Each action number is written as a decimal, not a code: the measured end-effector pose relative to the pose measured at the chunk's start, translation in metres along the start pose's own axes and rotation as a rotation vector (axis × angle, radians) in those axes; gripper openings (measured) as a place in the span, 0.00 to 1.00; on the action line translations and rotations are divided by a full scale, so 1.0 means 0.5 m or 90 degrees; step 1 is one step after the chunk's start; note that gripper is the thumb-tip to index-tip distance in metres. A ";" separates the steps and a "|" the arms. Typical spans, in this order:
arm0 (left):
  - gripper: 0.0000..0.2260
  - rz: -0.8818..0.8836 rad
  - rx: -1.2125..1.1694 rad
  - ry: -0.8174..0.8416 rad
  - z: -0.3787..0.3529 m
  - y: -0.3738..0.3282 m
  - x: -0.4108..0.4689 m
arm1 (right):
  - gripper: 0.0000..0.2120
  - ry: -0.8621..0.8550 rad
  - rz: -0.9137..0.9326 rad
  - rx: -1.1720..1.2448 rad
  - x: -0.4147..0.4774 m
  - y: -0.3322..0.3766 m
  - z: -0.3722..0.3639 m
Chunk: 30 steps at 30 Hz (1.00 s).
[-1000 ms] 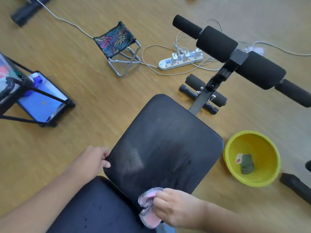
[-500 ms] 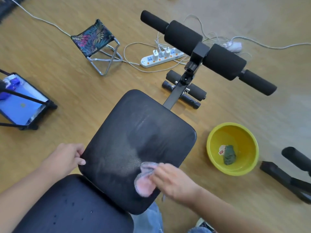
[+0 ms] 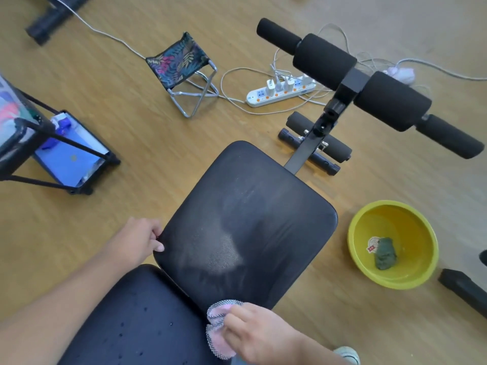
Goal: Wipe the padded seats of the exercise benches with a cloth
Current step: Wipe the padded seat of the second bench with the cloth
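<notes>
A black padded seat [image 3: 253,214] of an exercise bench fills the middle of the view, with a damp, lighter streak across it. A second black pad [image 3: 131,317] with small droplets lies below it at the bottom left. My right hand [image 3: 261,335] holds a pink cloth [image 3: 218,330] with grey mesh against the seat's near edge. My left hand [image 3: 137,241] grips the seat's left edge, thumb on top.
The bench's foam leg rollers [image 3: 363,85] stick out at the upper right. On the wooden floor stand a yellow basin [image 3: 421,233] with a green cloth, a white power strip [image 3: 279,92] with cables, a small folding stool [image 3: 181,67] and a black rack [image 3: 60,156] at left.
My right hand has pulled the cloth down from the middle of the seat to its near edge. My left hand keeps its hold on the left edge.
</notes>
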State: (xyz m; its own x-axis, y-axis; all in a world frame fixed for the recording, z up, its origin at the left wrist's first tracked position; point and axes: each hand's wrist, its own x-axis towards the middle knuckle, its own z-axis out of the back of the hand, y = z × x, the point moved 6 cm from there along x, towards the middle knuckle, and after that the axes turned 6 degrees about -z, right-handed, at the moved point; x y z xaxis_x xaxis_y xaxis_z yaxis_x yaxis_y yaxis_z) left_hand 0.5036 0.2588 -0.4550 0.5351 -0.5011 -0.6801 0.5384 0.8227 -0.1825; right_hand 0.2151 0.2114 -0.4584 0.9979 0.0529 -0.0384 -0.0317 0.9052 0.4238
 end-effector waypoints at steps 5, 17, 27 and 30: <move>0.11 -0.004 -0.006 0.067 0.011 0.001 0.020 | 0.13 -0.049 0.054 -0.044 0.202 0.016 0.041; 0.08 0.073 -0.253 -0.071 0.075 0.134 0.033 | 0.10 0.229 0.116 -0.207 0.475 0.105 -0.013; 0.06 0.040 -0.316 -0.174 0.094 0.082 0.019 | 0.17 0.467 -0.201 -0.073 0.599 -0.137 0.083; 0.15 0.039 -0.429 -0.014 0.046 0.049 0.016 | 0.15 0.442 -0.261 -0.043 0.595 -0.252 0.118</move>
State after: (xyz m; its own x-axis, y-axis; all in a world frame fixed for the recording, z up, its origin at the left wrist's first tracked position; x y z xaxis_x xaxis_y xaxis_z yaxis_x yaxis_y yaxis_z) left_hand 0.5358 0.2690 -0.4485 0.5690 -0.4473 -0.6900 -0.0135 0.8339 -0.5518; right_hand 0.5195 0.0882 -0.4696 0.6689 -0.0588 -0.7410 0.3035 0.9316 0.2000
